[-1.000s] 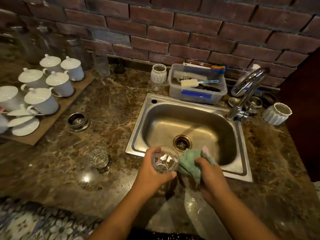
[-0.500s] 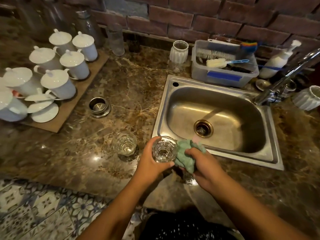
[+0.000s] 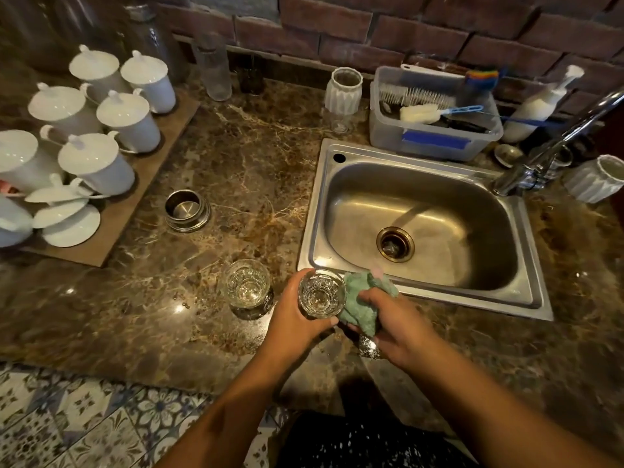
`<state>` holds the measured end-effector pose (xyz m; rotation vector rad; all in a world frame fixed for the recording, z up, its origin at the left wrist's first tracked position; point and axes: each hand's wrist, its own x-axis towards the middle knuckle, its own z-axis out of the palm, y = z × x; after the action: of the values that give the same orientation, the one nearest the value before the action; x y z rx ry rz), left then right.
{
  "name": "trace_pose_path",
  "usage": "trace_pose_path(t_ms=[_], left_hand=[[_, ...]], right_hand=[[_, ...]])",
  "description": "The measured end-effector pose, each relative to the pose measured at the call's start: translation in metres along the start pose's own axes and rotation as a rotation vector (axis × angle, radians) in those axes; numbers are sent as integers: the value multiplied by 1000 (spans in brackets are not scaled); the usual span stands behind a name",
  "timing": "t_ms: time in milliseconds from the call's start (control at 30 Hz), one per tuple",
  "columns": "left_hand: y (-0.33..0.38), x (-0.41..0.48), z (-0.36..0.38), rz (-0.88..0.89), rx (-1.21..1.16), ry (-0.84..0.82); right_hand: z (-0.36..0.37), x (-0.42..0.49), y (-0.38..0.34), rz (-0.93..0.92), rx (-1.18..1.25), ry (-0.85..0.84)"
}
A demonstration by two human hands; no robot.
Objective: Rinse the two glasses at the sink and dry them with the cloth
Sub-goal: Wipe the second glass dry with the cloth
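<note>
Our left hand (image 3: 297,315) gripped the glass (image 3: 321,292), right fingers (image 3: 369,297) bunched the cloth (image 3: 363,304) beside it; best turn the glass against the cloth.

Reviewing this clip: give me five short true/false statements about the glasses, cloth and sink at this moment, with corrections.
1. The left hand holds a glass. True.
2. The right hand holds a yellow sponge. False: it holds a green cloth.
3. A second glass stands on the counter, left of the held one. True.
4. Water is running from the faucet. False: no stream is visible.
5. The sink basin holds dishes. False: only its drain shows.
</note>
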<state>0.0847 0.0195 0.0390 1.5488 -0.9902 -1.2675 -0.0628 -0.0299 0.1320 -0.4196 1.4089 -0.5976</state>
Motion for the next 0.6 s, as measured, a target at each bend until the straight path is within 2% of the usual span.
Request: trace_pose_path(t_ms=[400, 600], left_hand=[[1, -2, 1, 18, 64, -26], [15, -8, 0, -89, 177, -33]], right_hand=[[-6, 0, 5, 10, 37, -11], [-14, -2, 2, 25, 22, -9]])
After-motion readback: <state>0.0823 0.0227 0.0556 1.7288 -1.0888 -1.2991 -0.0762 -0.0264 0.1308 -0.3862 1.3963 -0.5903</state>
